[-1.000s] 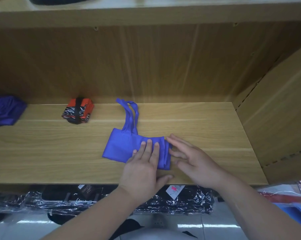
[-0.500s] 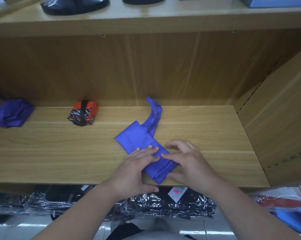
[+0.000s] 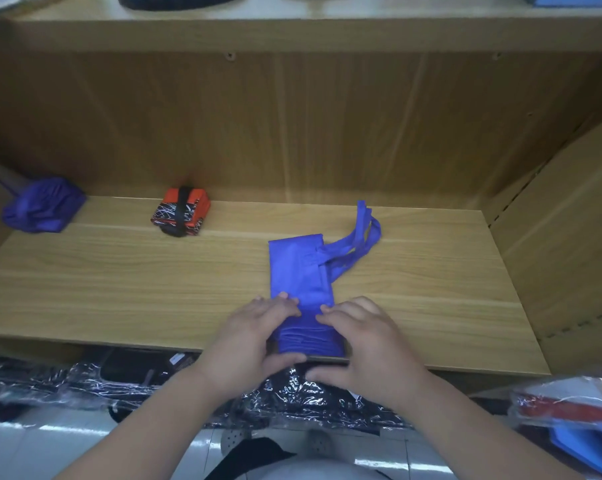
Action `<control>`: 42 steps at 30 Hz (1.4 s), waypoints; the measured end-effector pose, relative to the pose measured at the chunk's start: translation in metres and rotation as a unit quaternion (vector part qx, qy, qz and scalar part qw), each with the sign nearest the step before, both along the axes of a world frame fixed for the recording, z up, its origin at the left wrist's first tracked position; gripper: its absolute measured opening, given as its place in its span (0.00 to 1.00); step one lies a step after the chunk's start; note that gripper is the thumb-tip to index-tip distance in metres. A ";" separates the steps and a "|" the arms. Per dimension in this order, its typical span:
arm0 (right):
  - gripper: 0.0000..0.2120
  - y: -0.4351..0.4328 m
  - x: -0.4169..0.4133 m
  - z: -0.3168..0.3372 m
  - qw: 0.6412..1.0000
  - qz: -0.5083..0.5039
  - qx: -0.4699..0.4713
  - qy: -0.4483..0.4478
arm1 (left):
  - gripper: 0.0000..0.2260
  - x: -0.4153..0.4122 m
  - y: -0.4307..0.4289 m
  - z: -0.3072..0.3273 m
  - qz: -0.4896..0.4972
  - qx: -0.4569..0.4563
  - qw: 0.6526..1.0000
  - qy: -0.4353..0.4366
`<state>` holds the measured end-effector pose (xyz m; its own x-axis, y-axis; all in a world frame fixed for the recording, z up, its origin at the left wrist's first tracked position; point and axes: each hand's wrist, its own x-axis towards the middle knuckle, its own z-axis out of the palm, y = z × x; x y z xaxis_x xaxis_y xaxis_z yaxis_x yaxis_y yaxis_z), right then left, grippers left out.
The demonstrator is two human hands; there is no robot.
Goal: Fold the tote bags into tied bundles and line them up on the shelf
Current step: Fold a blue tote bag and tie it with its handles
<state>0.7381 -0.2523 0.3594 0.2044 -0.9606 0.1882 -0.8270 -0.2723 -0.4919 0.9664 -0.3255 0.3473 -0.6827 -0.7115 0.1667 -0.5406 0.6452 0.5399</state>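
Swung round since the frame half a second back, the bag [image 3: 301, 271] now lies lengthwise, running straight away from the person, with its handles [image 3: 358, 240] trailing off to the far right. Its near end sits bunched in layered folds at the front edge of the shelf [image 3: 119, 289].

Left hand [image 3: 254, 337] and right hand [image 3: 365, 344] clamp that near end from either side. The fingers [image 3: 278, 303] curl over the top of the folds and the thumbs tuck beneath at the shelf lip.

Handling, as judged from here: the cloth looks thin, light and limp, with no stiffness of its own. Folds would likely spring loose once let go, so a hold across the full width of the bunched end, with pressure kept on, seems best. The loose handles look like the natural tie.

Further left stand a finished orange bundle [image 3: 181, 214] bound with a dark strap, and a crumpled purple bag [image 3: 41, 209] at the far end.
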 end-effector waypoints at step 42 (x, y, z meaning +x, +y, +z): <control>0.15 -0.068 -0.011 0.014 0.983 -0.120 0.118 -0.072 | 0.17 -0.049 -0.044 0.036 0.245 0.095 0.960 -0.100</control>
<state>0.7267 -0.3199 0.3731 -0.0461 -0.9983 -0.0348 -0.7706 0.0577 -0.6347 0.9176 -0.3694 0.3831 -0.2636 -0.9597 -0.0974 -0.8594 0.1878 0.4756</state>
